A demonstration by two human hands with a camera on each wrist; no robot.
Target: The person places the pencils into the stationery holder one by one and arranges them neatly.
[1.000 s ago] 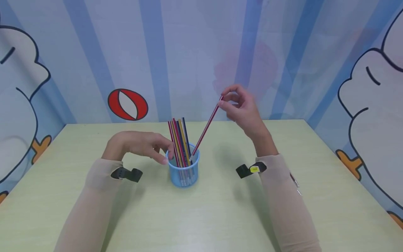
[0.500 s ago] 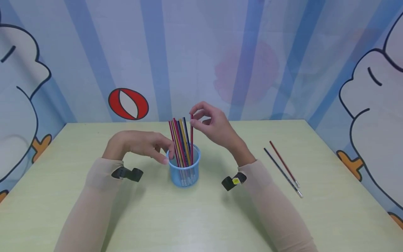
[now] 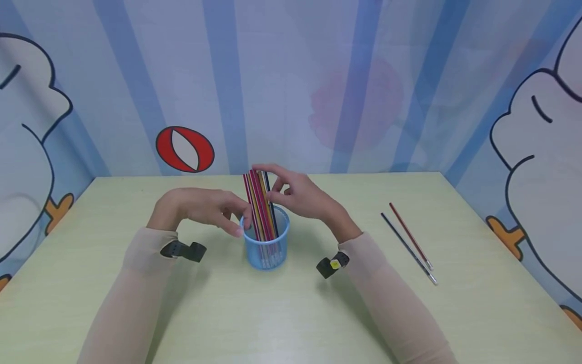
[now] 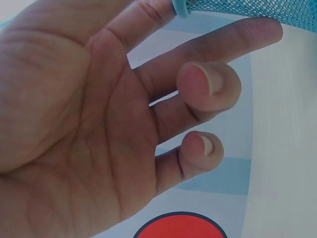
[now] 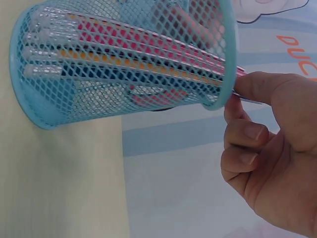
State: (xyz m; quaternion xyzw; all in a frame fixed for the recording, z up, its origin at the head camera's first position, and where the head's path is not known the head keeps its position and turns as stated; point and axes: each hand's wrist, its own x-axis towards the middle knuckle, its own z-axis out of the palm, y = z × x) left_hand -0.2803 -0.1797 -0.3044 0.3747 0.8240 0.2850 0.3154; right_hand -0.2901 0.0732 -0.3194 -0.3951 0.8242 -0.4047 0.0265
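Note:
A light-blue mesh pencil cup stands on the table, holding a bunch of red, yellow and dark-blue pencils. White ends of the pencils show through the mesh at the bottom of the cup in the right wrist view. My left hand holds the cup's left rim, a finger hooked inside and the thumb outside. My right hand is at the top of the bunch, its thumb against the pencils and its index finger stretched across their tips. Part of the bunch is hidden behind its fingers.
To the right, a dark-blue pencil and a reddish-brown pencil lie side by side on the pale table. A printed blue striped backdrop rises behind the table's far edge.
My right hand has brought a red pencil leftward and down into the cup, upright among the others. Its index finger has since stretched over the bunch. My left hand stays on the cup.

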